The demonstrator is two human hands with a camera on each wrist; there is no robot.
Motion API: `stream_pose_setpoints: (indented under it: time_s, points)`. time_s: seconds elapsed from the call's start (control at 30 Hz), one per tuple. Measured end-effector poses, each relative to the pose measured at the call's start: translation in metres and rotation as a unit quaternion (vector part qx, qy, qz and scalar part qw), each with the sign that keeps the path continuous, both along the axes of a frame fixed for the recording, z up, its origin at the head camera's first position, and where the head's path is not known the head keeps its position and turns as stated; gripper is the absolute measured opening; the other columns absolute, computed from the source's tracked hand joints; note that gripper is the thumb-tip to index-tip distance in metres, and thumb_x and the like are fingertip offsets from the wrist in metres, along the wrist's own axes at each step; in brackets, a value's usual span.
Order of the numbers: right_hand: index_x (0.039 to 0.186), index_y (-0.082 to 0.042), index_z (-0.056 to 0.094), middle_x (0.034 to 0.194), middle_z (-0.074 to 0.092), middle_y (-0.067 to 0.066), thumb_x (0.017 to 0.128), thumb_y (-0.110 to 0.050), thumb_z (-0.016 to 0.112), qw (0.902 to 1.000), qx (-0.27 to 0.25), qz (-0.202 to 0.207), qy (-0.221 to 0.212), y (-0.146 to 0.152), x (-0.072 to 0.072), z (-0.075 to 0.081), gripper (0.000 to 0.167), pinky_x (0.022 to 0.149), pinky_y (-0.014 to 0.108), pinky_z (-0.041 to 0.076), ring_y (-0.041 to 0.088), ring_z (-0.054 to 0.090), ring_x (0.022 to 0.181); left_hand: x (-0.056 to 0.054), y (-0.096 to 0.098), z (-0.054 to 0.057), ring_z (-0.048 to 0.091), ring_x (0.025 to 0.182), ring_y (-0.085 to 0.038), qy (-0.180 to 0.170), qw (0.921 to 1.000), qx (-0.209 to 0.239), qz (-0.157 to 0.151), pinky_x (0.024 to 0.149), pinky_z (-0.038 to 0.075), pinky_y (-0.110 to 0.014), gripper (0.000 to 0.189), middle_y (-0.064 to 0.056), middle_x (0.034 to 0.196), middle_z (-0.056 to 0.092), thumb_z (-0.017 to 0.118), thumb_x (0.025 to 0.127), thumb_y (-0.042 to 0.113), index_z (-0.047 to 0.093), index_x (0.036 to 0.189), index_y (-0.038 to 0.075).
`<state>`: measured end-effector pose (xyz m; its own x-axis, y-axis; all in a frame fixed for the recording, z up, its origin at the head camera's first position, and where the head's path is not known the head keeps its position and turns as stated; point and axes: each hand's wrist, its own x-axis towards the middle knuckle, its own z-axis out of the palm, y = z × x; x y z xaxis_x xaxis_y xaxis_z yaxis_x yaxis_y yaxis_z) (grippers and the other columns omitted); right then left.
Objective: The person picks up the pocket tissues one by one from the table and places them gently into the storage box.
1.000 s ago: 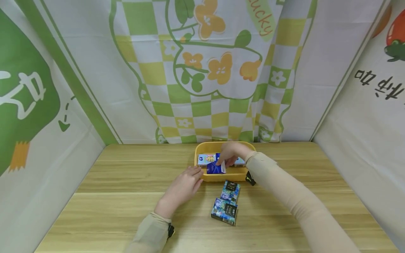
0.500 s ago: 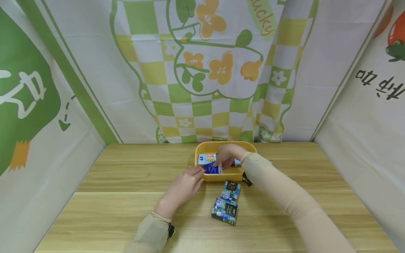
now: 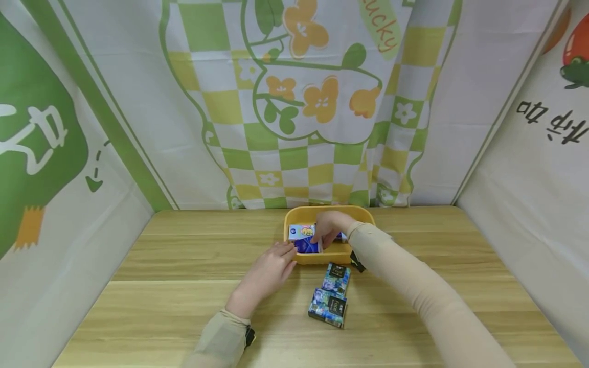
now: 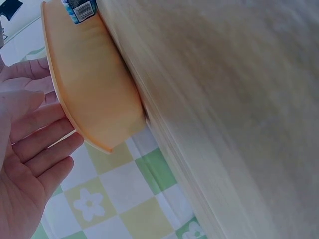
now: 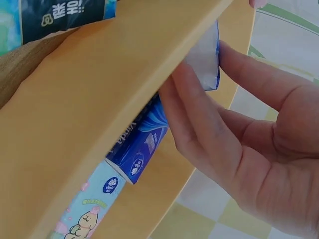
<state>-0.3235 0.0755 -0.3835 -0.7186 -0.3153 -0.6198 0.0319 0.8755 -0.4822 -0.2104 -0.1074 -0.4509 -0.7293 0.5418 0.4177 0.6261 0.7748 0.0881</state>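
Note:
In the head view my right hand (image 3: 330,227) reaches into the yellow basket (image 3: 322,259) and pinches a blue tissue packet (image 3: 306,245) at the front left inside. The right wrist view shows that packet's pale end (image 5: 205,59) between thumb and fingers. A blue Vinda packet (image 5: 142,142) and a light-blue packet with a cartoon print (image 5: 89,204) lie below the fingers. My left hand (image 3: 270,268) rests its fingertips on the basket's front left corner; in the left wrist view its fingers are fairly straight, touching the basket rim (image 4: 65,109).
Two dark flower-printed tissue packets, a farther one (image 3: 337,278) and a nearer one (image 3: 327,307), lie touching on the wooden table (image 3: 184,296) in front of the basket. Behind the table hangs a checkered curtain (image 3: 303,168).
My right hand has moved slightly left, and the blue tissue packet has shifted left into the basket's front left corner. My left hand stays in place.

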Motion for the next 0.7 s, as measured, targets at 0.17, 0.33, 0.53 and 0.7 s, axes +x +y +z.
stream_pose_setpoints:
  time_s: [0.17,0.33,0.53,0.7]
  points:
    - [0.103,0.008,0.064,0.092,0.071,0.014,0.086,-0.008,0.067,0.9999,0.008,0.005,0.010,0.0000,-0.0015,-0.0013,0.023,0.086,0.030,0.058,0.020,0.070,0.087,0.0006,0.0006,0.0003,0.058,0.119,-0.030,0.000,1.0000,-0.002,0.005,0.106,0.044,-0.042,0.033,-0.017,0.124,0.062,0.059,0.093,0.018,0.063,0.120,-0.001]
    - [0.100,0.009,0.065,0.091,0.073,0.016,0.084,-0.007,0.069,0.9998,0.008,-0.007,0.018,0.0008,-0.0021,-0.0019,0.023,0.089,0.033,0.056,0.022,0.071,0.088,0.0001,0.0005,0.0002,0.058,0.118,-0.031,0.001,1.0000,0.001,0.002,0.105,0.045,-0.043,0.032,-0.018,0.123,0.063,0.060,0.093,0.017,0.064,0.119,-0.002]
    - [0.102,0.009,0.063,0.093,0.073,0.018,0.084,-0.008,0.070,0.9992,0.002,-0.036,0.018,0.0010,-0.0014,-0.0025,0.026,0.085,0.033,0.058,0.024,0.071,0.089,0.0000,0.0007,0.0002,0.058,0.118,-0.031,0.004,1.0000,0.000,-0.001,0.104,0.045,-0.044,0.032,-0.018,0.123,0.063,0.060,0.092,0.017,0.064,0.118,-0.002]
    - [0.103,0.008,0.064,0.091,0.072,0.016,0.085,-0.009,0.069,0.9989,0.005,-0.047,0.007,-0.0001,-0.0012,-0.0018,0.025,0.082,0.031,0.059,0.023,0.071,0.088,0.0002,0.0010,-0.0006,0.058,0.118,-0.030,0.003,1.0000,-0.004,0.005,0.106,0.044,-0.042,0.032,-0.017,0.124,0.063,0.061,0.092,0.017,0.064,0.118,-0.001]
